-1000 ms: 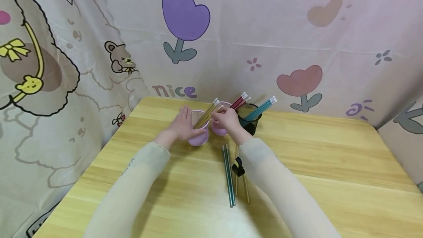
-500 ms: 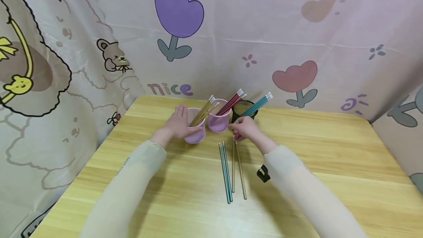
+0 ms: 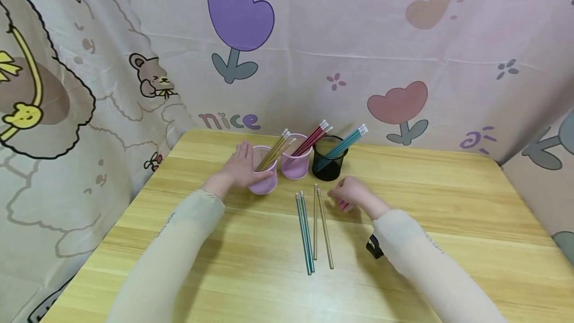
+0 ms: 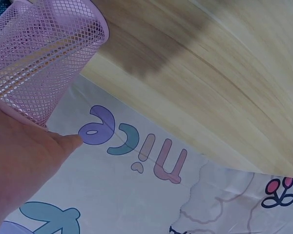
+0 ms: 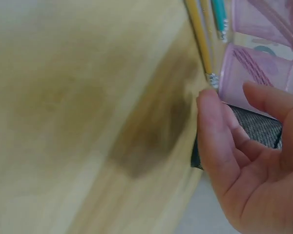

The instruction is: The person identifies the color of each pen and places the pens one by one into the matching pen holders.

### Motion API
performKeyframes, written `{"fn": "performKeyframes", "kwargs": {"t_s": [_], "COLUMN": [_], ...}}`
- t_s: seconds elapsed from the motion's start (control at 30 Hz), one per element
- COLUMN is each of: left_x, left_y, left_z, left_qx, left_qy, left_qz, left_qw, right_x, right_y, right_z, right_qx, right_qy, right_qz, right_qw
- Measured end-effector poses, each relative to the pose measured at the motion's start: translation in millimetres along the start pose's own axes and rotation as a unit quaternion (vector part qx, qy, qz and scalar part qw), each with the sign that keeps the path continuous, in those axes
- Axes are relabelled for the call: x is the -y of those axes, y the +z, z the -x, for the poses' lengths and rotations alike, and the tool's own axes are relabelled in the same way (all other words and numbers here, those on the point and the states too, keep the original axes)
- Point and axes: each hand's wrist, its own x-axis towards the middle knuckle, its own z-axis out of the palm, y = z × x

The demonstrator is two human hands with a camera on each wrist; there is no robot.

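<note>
My left hand [image 3: 239, 166] lies along the left side of a pink mesh pencil cup [image 3: 263, 186], fingers straight and thumb across its front. Several gold pencils [image 3: 270, 157] lean in that cup. In the left wrist view the hand touches the rim end of the mesh cup [image 4: 63, 53]. My right hand [image 3: 354, 196] hovers close over the table, loosely curled and holding nothing. Just left of it lie two gold pencils [image 3: 325, 228], and beside those two teal pencils [image 3: 304, 233]. In the right wrist view the thumb and fingers of the right hand [image 5: 249, 165] stand apart.
A second pink mesh cup [image 3: 295, 169] holds several red pencils [image 3: 311, 139]. To its right stands a black mesh cup [image 3: 328, 172] with several blue pencils [image 3: 347, 142]. A printed curtain [image 3: 309, 24] hangs behind the wooden table [image 3: 439, 203].
My right hand has moved from the gold pencils in the left cup, back and right, to beside the pencils on the table. The left hand has stayed at its cup. The view has shifted slightly.
</note>
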Motion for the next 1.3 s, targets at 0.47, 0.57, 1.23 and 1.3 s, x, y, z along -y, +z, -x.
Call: {"fn": "performKeyframes", "kwargs": {"t_s": [0.47,0.57,1.23,1.3], "left_x": [-0.3,-0.3,-0.4,-0.1], "left_y": [-0.9,-0.8,-0.7,-0.2], "left_z": [0.5,0.1,0.2,-0.3], "left_qx": [0.001,0.000,0.006,0.005], "left_qy": [-0.005,-0.005,-0.002,-0.003], "left_qz": [-0.001,-0.001,0.006,0.008], "left_qw": [1.0000,1.0000,1.0000,0.9999], "right_x": [7,6,-14,-15], "right_y": [29.0,27.6,2.5,0.4], "right_z": [-10,-12,-8,-7], "right_qx": [-0.012,-0.011,0.037,0.046], "right_qy": [-0.014,-0.004,0.034,0.030], "right_qz": [0.153,0.146,-0.176,-0.201], "right_qw": [0.988,0.989,0.983,0.978]}}
